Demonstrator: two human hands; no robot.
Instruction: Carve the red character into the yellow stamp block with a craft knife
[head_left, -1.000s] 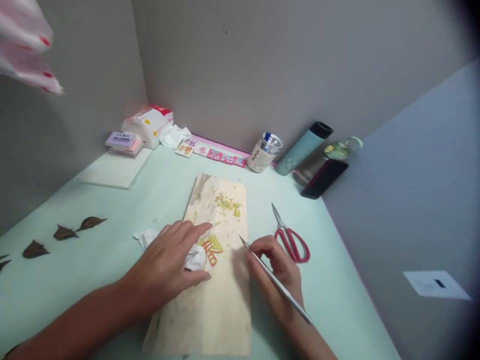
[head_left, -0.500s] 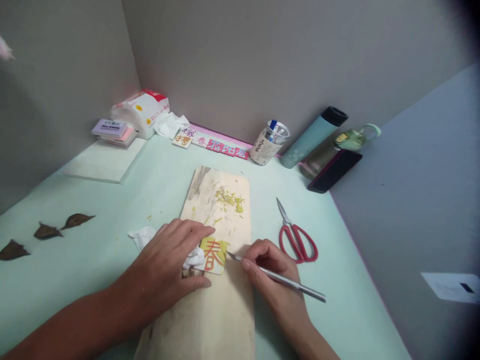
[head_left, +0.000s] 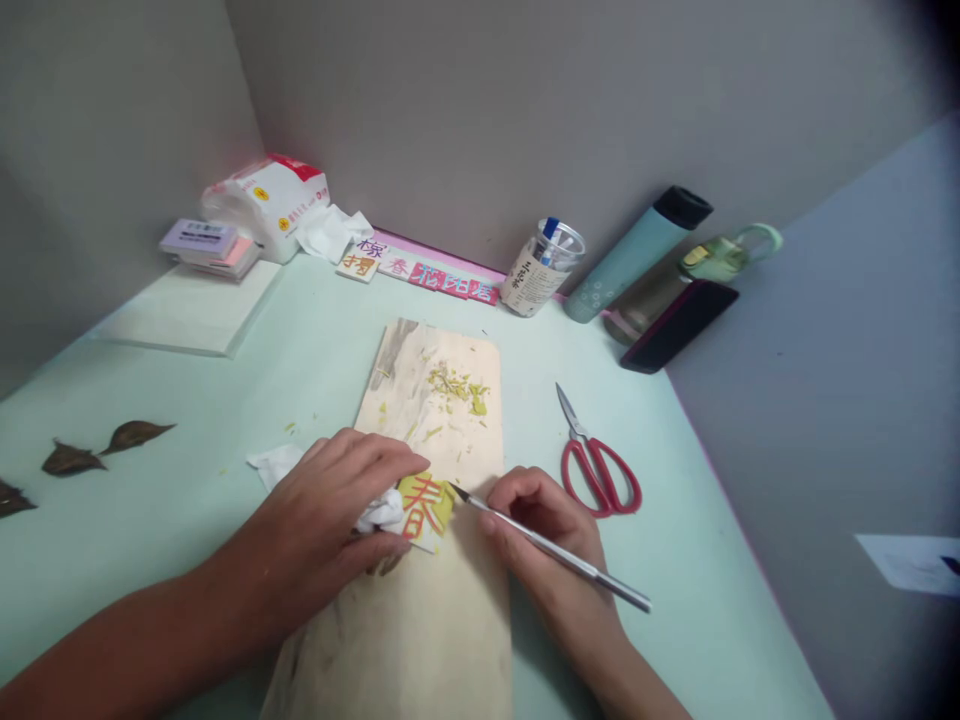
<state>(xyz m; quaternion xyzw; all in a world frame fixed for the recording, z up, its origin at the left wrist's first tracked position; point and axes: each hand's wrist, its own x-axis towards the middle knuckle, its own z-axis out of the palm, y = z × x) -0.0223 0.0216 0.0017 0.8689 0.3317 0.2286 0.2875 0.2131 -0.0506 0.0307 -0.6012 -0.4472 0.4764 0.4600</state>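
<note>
A small square carving block (head_left: 424, 508) with an orange-red character on a partly cut yellow face lies on a wooden board (head_left: 442, 620). My left hand (head_left: 337, 500) grips its left side, fingers along the top and thumb below, with a crumpled white tissue (head_left: 381, 511) tucked in the palm. My right hand (head_left: 544, 535) holds a silver craft knife (head_left: 562, 556) like a pen. The blade tip is at the block's upper right edge; whether it touches I cannot tell. Yellow shavings (head_left: 459, 388) are scattered on the board's far part.
Red-handled scissors (head_left: 600, 475) lie right of the board. Along the back stand a tissue pack (head_left: 274, 205), carved character tiles (head_left: 454, 283), a plastic cup of tools (head_left: 541, 270), a teal bottle (head_left: 637, 255) and a phone (head_left: 679, 328). Dry leaves (head_left: 135, 434) lie at left.
The block has turned slightly in my left hand, its lower edge now tilting down to the right. The knife tip has shifted a little up along the block's right side. The view has moved slightly.
</note>
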